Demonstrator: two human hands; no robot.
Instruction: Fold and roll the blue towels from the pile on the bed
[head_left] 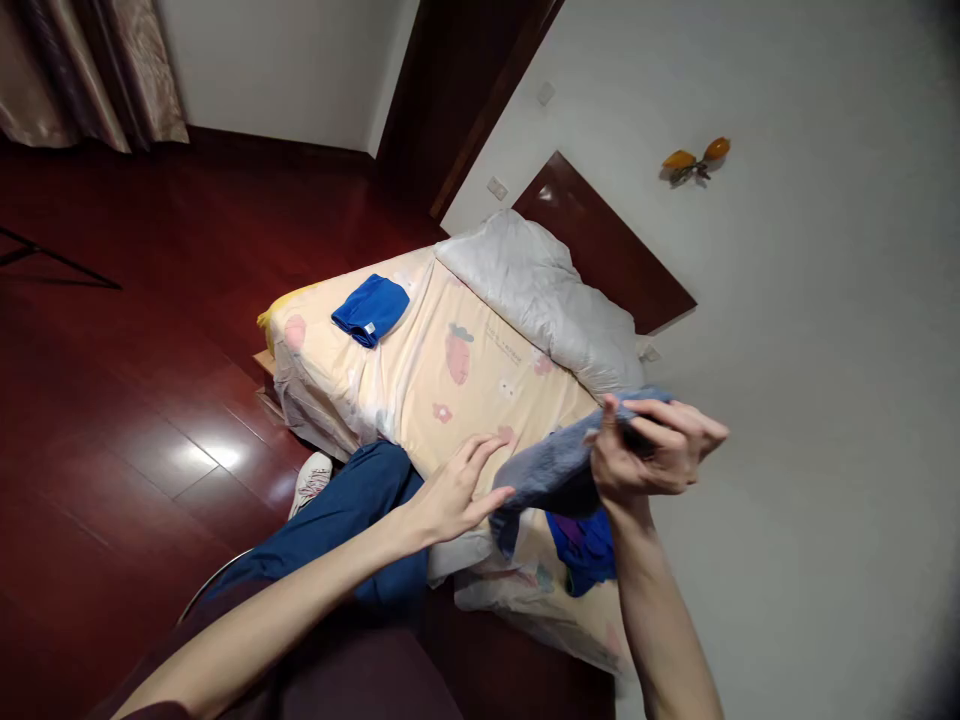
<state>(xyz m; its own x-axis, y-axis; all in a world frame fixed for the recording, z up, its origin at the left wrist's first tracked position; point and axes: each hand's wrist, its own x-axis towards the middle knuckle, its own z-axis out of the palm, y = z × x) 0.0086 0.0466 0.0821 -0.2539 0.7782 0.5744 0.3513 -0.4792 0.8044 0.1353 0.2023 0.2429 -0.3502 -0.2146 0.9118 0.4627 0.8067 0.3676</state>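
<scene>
My right hand (656, 450) is closed on one end of a grey-blue piece of clothing (551, 465), holding it up above the bed. The cloth hangs toward the left; what kind of garment it is I cannot tell. My left hand (457, 492) has its fingers stretched out and apart, with the thumb at the cloth's left edge; whether it touches is unclear. Below my right hand, a crumpled blue garment with some purple (585, 555) lies on the bed, partly hidden. A folded blue garment (371, 310) with a white label rests at the bed's far left.
The bed (420, 400) has a pale yellow sheet with printed strawberries and flowers. A white quilt (532, 290) is bunched by the dark headboard (600, 240). A wall stands close on the right. Thin black legs (60, 262) show on the floor at left.
</scene>
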